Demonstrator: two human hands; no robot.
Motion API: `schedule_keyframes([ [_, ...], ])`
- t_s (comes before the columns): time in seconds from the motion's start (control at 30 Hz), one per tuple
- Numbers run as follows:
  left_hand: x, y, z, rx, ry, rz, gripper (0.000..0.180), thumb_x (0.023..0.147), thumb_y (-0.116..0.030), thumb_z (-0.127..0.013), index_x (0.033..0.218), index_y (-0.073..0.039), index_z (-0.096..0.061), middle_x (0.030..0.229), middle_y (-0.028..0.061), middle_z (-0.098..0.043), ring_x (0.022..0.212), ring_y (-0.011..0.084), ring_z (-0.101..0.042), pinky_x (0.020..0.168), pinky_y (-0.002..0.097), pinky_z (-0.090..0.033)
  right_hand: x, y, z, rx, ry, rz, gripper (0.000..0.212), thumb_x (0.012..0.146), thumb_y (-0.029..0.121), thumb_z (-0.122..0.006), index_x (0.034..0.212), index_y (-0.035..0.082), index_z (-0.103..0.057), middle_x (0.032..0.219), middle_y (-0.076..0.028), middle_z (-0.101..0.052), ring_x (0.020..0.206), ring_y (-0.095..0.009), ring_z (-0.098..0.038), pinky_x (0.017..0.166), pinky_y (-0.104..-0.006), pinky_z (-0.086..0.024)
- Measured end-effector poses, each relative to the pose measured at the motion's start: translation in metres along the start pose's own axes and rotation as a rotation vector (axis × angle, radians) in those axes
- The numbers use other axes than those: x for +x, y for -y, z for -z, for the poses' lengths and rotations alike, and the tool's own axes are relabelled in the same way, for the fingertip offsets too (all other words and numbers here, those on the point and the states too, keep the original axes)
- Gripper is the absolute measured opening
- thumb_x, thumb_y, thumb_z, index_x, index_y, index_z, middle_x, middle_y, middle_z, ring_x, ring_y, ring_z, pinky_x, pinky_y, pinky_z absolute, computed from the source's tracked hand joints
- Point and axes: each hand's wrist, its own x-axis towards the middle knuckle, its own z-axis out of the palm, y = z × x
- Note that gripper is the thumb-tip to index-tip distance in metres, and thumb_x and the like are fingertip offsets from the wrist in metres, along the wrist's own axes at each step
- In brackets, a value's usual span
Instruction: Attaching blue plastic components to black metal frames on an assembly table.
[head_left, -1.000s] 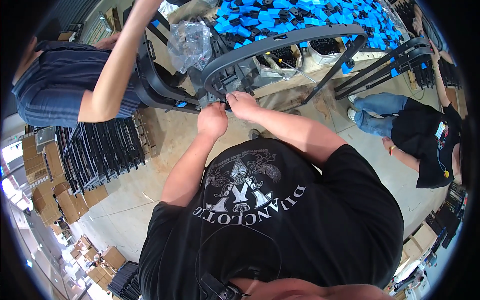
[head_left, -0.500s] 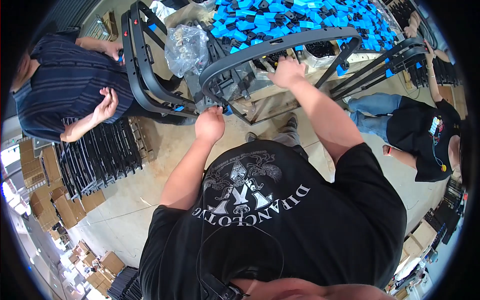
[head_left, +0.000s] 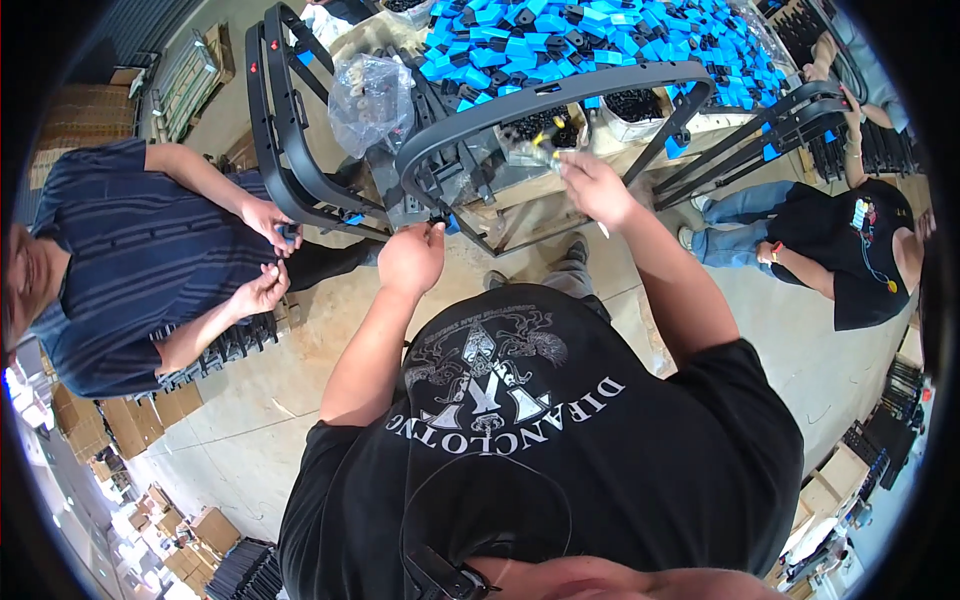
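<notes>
A dark grey curved metal frame point(head_left: 560, 88) stands in front of me on the near side of the workbench. My left hand point(head_left: 412, 258) is closed at the lower left end of this frame, its fingertips by a small blue plastic piece point(head_left: 452, 223). Whatever lies between those fingers is hidden. My right hand point(head_left: 597, 192) grips a tool with a yellow-and-black end point(head_left: 546, 134); motion smears it, so its exact kind is unclear. This hand is inside the frame's arch, just in front of the bins of small black parts point(head_left: 632, 104).
Blue and black plastic pieces point(head_left: 600, 40) are heaped on the bench. A clear plastic bag point(head_left: 370, 105) lies left of my frame. More frames stand at left point(head_left: 290, 140) and right point(head_left: 800, 110). One co-worker point(head_left: 150, 250) stands left, another point(head_left: 845, 250) right.
My right hand has drawn back from the bin toward me, bringing up the tool. My left hand stays at the frame's end. The left co-worker has brought both hands together around a small blue piece.
</notes>
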Motion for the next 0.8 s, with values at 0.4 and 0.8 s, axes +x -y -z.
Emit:
schedule_keyframes([
  [0.4,-0.001,-0.044,-0.031,-1.425,0.388,-0.305,0.047,0.102,-0.008,-0.06,0.147,-0.002,-0.045,0.122,0.0081,-0.067,0.109,0.0137,-0.061,0.096,0.0318,-0.051,-0.075,0.021,-0.057,0.175,0.447,0.153,0.02,0.096,0.02,-0.069,0.111,0.008,-0.064,0.078,0.007,-0.054,0.062,-0.003,-0.046,0.056,-0.0238,-0.039],
  [0.8,-0.027,0.054,-0.06,-1.075,-0.344,-0.236,0.025,0.095,-0.003,-0.069,0.115,-0.004,-0.054,0.093,0.0012,-0.061,0.086,0.0088,-0.058,0.08,0.0243,-0.048,-0.067,-0.028,-0.049,-0.004,0.347,0.151,0.011,0.098,0.011,-0.064,0.106,0.004,-0.061,0.089,0.003,-0.059,0.084,-0.007,-0.053,0.077,-0.0263,-0.045],
])
